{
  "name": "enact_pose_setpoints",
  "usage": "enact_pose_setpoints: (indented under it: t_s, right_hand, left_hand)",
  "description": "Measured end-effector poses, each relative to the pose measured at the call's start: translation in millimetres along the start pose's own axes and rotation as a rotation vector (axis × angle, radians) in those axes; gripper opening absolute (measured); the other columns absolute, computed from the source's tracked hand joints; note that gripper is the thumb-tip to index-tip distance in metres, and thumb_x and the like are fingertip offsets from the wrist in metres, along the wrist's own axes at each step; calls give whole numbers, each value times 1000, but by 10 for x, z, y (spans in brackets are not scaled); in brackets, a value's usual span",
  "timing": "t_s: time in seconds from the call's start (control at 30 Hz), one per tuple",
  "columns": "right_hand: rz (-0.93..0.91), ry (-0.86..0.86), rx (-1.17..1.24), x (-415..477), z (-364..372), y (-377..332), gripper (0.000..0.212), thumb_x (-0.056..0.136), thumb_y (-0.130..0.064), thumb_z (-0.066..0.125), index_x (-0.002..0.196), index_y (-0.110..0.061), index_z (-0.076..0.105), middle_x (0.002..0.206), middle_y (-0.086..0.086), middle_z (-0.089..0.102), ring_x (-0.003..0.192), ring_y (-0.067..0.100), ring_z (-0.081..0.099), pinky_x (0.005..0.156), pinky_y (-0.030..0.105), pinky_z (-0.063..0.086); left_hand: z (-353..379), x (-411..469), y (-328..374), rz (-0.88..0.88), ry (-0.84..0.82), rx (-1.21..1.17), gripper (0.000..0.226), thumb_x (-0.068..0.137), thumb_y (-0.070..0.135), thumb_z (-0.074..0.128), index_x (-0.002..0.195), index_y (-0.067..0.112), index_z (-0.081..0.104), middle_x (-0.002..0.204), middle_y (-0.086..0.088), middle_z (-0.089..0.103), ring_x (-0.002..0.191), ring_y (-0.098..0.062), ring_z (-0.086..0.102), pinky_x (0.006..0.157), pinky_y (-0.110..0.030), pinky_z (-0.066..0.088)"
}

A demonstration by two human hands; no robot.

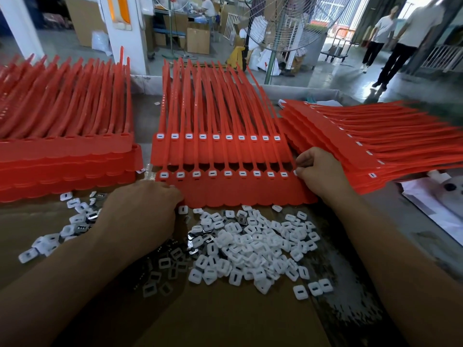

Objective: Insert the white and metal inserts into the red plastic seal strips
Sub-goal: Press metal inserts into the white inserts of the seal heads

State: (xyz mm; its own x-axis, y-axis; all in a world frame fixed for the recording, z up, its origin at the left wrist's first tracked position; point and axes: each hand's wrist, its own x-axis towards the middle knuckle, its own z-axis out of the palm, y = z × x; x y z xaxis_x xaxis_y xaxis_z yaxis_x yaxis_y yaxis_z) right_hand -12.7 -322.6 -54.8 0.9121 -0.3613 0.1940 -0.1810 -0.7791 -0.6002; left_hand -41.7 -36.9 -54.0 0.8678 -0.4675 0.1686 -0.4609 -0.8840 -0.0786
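Observation:
Two sheets of red seal strips (240,194) lie overlapped in the middle, each with a row of white inserts (227,173) seated in its heads. My right hand (318,171) pinches a white insert at the right end of the near row. My left hand (145,211) rests with curled fingers on the near sheet's lower left edge; whether it holds anything is hidden. A loose heap of white and metal inserts (250,246) covers the cardboard in front of the sheets.
A stack of red strips without inserts (65,156) stands at the left. A fanned stack of strips with inserts (370,146) lies at the right. Brown cardboard (225,319) covers the near table. A standing fan (278,23) and two people are beyond.

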Motion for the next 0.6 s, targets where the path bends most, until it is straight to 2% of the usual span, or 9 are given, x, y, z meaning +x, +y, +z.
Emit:
enact_pose_setpoints:
  t_s: [0.13,0.27,0.47,0.6]
  right_hand:
    - [56,19,18,10,55,-32,16,82,-3,50,90,-17,51,89,-1,53,91,19,52,77,29,39]
    - [36,-14,39,12,86,-45,18,84,0,48,91,-16,49,84,-3,49,85,15,49,68,24,35]
    - [42,18,55,9,110,-51,18,83,0,48,91,-15,49,84,-5,49,85,14,47,67,23,35]
    - [84,46,126,-20,21,-32,19,86,-9,59,105,-11,57,98,-1,54,99,16,52,81,21,35]
  left_hand:
    - [11,0,-13,9,11,-6,31,88,37,37,114,34,52,116,14,56,102,-7,55,80,-24,48]
    - [27,11,-23,13,16,-7,30,88,36,38,115,34,52,115,13,56,103,-8,54,82,-26,48]
    - [36,5,-28,6,31,-20,30,88,35,38,114,32,53,116,12,57,103,-8,54,83,-27,49]
    - [33,-3,-21,-21,66,-70,28,88,33,38,111,32,55,112,13,58,99,-7,56,80,-25,49]
